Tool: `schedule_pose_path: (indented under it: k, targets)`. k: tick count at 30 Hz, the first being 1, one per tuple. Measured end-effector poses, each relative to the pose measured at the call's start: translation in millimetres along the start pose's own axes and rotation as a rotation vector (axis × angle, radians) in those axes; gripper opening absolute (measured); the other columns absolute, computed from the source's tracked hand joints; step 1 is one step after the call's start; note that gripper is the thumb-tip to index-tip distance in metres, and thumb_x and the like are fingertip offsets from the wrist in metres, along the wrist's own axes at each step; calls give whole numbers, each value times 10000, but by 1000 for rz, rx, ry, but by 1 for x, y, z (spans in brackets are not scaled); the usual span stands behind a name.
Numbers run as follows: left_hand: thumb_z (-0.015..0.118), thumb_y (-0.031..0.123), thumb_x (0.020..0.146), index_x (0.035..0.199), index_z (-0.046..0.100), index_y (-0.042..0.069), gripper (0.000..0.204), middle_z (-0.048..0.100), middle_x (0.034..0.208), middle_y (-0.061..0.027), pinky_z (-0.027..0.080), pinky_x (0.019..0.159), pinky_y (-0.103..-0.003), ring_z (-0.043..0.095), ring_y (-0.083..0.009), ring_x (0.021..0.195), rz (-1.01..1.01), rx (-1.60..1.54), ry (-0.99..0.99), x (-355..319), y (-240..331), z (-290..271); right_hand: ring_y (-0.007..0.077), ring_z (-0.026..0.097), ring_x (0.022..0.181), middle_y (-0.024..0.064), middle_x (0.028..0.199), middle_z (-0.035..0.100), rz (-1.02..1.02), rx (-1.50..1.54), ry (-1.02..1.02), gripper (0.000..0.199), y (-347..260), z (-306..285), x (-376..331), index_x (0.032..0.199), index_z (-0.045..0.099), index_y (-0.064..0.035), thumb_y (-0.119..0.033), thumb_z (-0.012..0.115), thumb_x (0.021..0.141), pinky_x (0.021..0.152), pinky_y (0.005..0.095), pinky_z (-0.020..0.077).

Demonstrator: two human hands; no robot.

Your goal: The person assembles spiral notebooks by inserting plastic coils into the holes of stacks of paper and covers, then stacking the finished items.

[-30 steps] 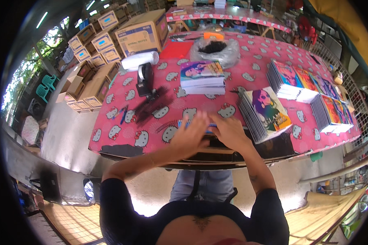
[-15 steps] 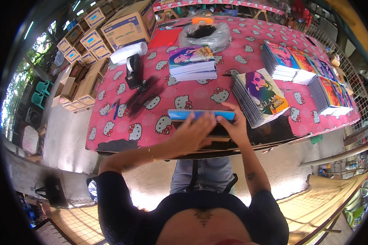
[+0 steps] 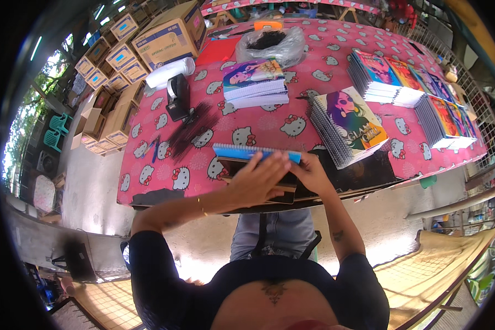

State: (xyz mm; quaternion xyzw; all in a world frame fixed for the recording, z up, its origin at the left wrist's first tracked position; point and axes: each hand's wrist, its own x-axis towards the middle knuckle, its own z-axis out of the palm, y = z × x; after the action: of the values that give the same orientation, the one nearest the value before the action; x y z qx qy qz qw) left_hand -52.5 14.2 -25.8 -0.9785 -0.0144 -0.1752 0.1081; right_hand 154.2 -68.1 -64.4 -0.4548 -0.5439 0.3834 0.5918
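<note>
A blue-edged notebook (image 3: 257,152) is gripped by both hands (image 3: 257,181) (image 3: 311,172); beyond the fingers, black coils are held in a clear bag (image 3: 269,45).

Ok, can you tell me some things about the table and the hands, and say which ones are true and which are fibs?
1. Both hands rest on a blue-edged notebook. True: left hand, right hand.
2. The tablecloth is plain green. False: it is pink with cartoon cats.
3. Cardboard boxes stand to the person's left. True.
4. The clear plastic bag lies on the floor. False: it lies on the table's far side.
</note>
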Motion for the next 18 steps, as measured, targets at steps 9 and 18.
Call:
schedule_pose_path:
  k: [9,18]
  targets:
    - [625,541,871,1498,364,-46,897,329,1589,-251,259,1144,-622,305,-390,1490,-226,125,-110,36,-3,-23,128,641,794,111,917,735,-50,-184,17,220,-24,5,6,1122,699,11,-100,686,933,712,315,499]
    - [654,344,929,1371,506,12,573,535,1359,-163,188,1193,-593,503,-332,1270,-316,-260,179,32,-8,-26,167,700,903,148,1010,732,24,-448,-12,243,-38,-2,6,1125,673,37,-69,707,909,804,328,546]
